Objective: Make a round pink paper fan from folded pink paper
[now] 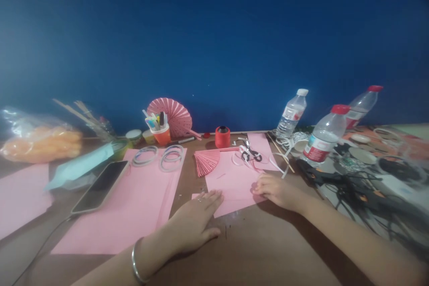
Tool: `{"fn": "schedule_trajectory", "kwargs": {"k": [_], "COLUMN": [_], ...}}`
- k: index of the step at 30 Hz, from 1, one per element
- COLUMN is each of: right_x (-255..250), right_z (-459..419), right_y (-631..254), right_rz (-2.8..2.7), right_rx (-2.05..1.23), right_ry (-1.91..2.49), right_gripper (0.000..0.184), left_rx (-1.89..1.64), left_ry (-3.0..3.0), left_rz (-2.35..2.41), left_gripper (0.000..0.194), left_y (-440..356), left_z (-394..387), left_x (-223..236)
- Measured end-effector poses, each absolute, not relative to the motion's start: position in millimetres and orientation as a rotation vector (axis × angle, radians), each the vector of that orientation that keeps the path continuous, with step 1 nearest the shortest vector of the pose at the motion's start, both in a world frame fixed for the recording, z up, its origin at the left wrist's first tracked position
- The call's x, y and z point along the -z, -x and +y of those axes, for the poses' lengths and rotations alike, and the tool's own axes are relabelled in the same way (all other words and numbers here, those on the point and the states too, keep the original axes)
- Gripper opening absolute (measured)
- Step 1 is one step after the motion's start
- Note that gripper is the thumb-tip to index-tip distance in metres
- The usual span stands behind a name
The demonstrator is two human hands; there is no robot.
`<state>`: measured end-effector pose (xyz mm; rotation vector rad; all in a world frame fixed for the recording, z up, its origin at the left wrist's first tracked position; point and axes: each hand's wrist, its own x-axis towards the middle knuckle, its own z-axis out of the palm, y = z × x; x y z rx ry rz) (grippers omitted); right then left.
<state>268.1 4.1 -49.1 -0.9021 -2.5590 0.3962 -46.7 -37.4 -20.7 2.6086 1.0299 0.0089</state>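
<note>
The pink sheet [231, 185] lies on the near middle of the table [268, 250], between the hands. The left hand [192, 220] is laid flat and loose over its near-left corner, fingers spread, grasping nothing. The right hand [280, 192] rests at the right edge with fingers curled; whether they pinch the paper cannot be told. A line runs across the near part of the sheet, probably a crease.

To work it well, the left palm should pin the corner while the right fingers align the edge, with even pressure from side to side so the line stays straight. The small pleated fan [207, 162] at the far left and the scissors [250, 155] and white strips [280, 165] at the far right crowd the paper; sliding it gently seems wise, lest they snag or skew it.
</note>
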Motion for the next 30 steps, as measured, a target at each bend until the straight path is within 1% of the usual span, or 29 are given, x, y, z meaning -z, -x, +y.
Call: {"fn": "schedule_trajectory", "kwargs": {"k": [3, 8, 11, 16, 19, 23, 25, 28, 30], "right_x": [43.0, 24.7, 22.2, 36.0, 46.4, 54.8, 54.9, 50.8, 46.2], "right_z": [-2.4, -10.3, -8.8, 10.2, 25.9, 38.4, 39.8, 39.0, 38.4], "right_y": [-271.7, -262.6, -256.0, -247.1, -236.3, -215.9, -209.7, -211.3, -217.4], "right_rz": [-2.552, -2.591, -2.528, -2.248, -1.923, -1.875, -1.923, -2.058, -2.157], "right_rx": [-0.359, -0.4, -0.437, -0.445, -0.449, -0.43, -0.413, -0.412, -0.408], "right_ry": [0.955, 1.067, 1.124, 1.222, 1.409, 1.449, 1.421, 1.366, 1.316], "right_gripper": [0.026, 0.017, 0.017, 0.016, 0.026, 0.033, 0.029, 0.014, 0.014], "left_rx": [-0.032, -0.067, -0.086, -0.142, -0.168, -0.178, -0.183, -0.203, -0.206], "left_ry": [-2.655, -2.771, -2.752, -2.493, -2.318, -2.276, -2.274, -2.283, -2.285], "left_rz": [1.102, 1.223, 1.308, 1.311, 1.389, 1.391, 1.378, 1.368, 1.353], "left_gripper": [0.062, 0.028, 0.018, 0.017, 0.022, 0.019, 0.021, 0.025, 0.024], "left_y": [49.9, 27.5, 11.3, 3.1, 5.0, 8.6, 9.5, 9.5, 9.4], "left_z": [-37.7, -24.6, -13.9, 1.3, 9.1, 14.1, 13.7, 11.8, 11.5], "left_x": [22.7, 19.8, 13.3, 4.6, 3.6, 5.7, 6.9, 7.8, 7.6]}}
